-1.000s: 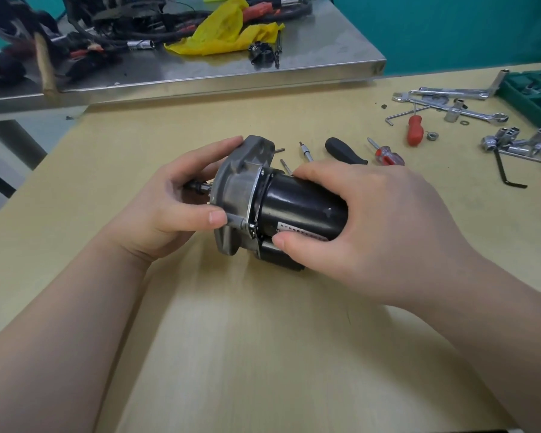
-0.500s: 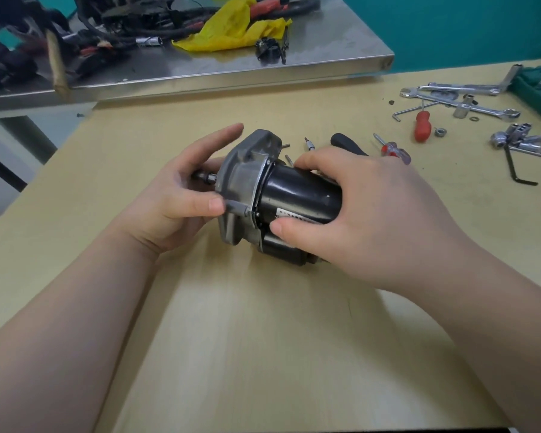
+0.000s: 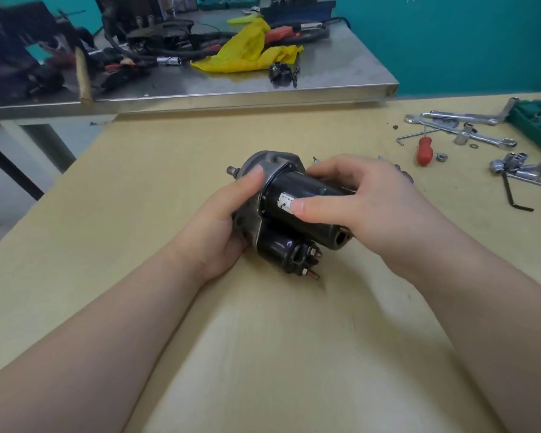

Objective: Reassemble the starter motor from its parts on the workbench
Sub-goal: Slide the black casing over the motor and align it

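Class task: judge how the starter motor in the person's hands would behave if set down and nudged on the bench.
The starter motor probably feels heavy: all metal, both hands grip it. Its round black body might roll, but the side solenoid likely stops that. Likely rigid.

One marking in sight: a small white label (image 3: pixel 286 202) sits on the black body of the starter motor (image 3: pixel 297 210), right at the tip of the right hand's (image 3: pixel 366 203) thumb, which partly covers it. There is dark print on it, but too small and blurred to read. Nothing else carries lettering.
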The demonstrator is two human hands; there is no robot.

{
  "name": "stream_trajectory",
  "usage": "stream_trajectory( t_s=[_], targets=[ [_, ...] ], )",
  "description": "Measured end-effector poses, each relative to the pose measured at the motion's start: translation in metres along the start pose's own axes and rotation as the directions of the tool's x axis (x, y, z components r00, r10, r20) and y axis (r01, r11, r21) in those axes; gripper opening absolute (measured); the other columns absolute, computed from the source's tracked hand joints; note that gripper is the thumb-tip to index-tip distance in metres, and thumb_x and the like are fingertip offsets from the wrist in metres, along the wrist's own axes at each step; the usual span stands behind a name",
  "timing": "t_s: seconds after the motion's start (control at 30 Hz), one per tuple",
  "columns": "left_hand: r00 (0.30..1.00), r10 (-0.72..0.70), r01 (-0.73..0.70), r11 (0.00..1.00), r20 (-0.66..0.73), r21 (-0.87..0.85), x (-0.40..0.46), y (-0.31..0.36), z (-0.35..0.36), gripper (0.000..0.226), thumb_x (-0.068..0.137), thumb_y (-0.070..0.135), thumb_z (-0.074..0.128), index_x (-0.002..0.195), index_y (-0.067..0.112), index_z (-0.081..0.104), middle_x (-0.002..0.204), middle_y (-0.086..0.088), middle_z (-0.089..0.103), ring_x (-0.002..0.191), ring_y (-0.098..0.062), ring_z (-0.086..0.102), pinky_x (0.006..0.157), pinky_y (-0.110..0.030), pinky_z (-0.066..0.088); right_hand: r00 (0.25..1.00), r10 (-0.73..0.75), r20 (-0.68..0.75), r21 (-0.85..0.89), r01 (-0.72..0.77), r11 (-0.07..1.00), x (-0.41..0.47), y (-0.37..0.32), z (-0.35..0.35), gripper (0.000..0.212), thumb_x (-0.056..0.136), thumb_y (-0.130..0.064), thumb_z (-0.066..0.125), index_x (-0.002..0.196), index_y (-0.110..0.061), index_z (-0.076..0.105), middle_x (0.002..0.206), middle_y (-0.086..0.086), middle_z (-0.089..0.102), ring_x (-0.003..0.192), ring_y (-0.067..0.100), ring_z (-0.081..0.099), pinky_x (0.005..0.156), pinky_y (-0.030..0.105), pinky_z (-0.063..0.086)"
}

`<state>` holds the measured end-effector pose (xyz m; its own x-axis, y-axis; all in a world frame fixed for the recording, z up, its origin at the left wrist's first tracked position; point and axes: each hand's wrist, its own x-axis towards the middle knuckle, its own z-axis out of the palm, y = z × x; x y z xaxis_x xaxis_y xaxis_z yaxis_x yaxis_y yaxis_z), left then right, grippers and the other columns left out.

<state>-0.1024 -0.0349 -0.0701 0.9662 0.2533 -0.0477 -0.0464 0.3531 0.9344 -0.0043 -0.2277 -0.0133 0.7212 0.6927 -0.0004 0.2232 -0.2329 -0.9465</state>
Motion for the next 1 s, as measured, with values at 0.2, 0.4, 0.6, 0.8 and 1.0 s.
stream_trajectory(
  t_s=[0.2,0.4,0.6,0.8,1.0],
  targets=[
    [0.997,-0.072,0.068,0.953,-0.001,-0.296,0.006,0.007,0.002,0.054,0.102,0.046,0.058,0.146,0.013,0.061,0.138,-0.013,0.064,0.115,-0.031,0.067,0.091,-0.042,0.060,0.968,-0.110,0.226,0.101,0.089,0.991,0.016,-0.040,-0.014,0.050,0.072,-0.071,0.074,0.108,-0.037,0.080,0.106,0.000,0.080,0.090,0.029,0.079,0.074,0.048,0.062],
    [0.978,-0.167,0.208,0.802,0.123,-0.560,0.004,0.008,-0.011,0.064,0.100,0.060,0.060,0.144,0.015,0.069,0.144,-0.013,0.067,0.133,-0.030,0.065,0.097,-0.045,0.058,0.892,-0.367,0.263,-0.248,0.430,0.868,0.038,-0.062,0.003,0.068,0.079,-0.046,0.090,0.140,-0.045,0.059,0.119,-0.026,0.069,0.109,-0.006,0.069,0.082,0.025,0.065],
    [0.978,-0.105,0.198,0.734,0.179,-0.649,0.002,0.008,-0.018,0.064,0.093,0.057,0.073,0.139,0.013,0.071,0.128,-0.018,0.072,0.112,-0.036,0.072,0.092,-0.050,0.057,0.853,-0.503,0.135,-0.205,0.521,0.828,0.050,-0.059,0.022,0.061,0.077,-0.049,0.087,0.133,-0.041,0.064,0.116,-0.023,0.073,0.104,-0.002,0.073,0.088,0.022,0.061],
    [0.991,-0.055,0.126,0.723,0.125,-0.679,-0.002,0.007,-0.014,0.060,0.091,0.056,0.070,0.133,0.014,0.073,0.126,-0.016,0.072,0.106,-0.033,0.072,0.093,-0.051,0.058,0.828,-0.502,0.248,0.190,0.467,0.864,0.053,-0.045,0.024,0.074,0.082,-0.029,0.089,0.148,-0.024,0.056,0.137,-0.004,0.072,0.115,0.018,0.074,0.096,0.039,0.063],
    [0.990,-0.047,0.127,0.677,0.130,-0.724,-0.004,0.014,-0.013,0.082,0.085,0.057,0.069,0.150,0.008,0.057,0.127,-0.023,0.063,0.095,-0.032,0.071,0.085,-0.046,0.063,0.910,-0.370,-0.185,0.265,0.409,0.873,0.048,-0.013,0.035,0.021,0.098,-0.027,0.068,0.118,-0.026,0.075,0.111,-0.004,0.080,0.084,0.011,0.069,0.068,0.021,0.051]
  ],
)
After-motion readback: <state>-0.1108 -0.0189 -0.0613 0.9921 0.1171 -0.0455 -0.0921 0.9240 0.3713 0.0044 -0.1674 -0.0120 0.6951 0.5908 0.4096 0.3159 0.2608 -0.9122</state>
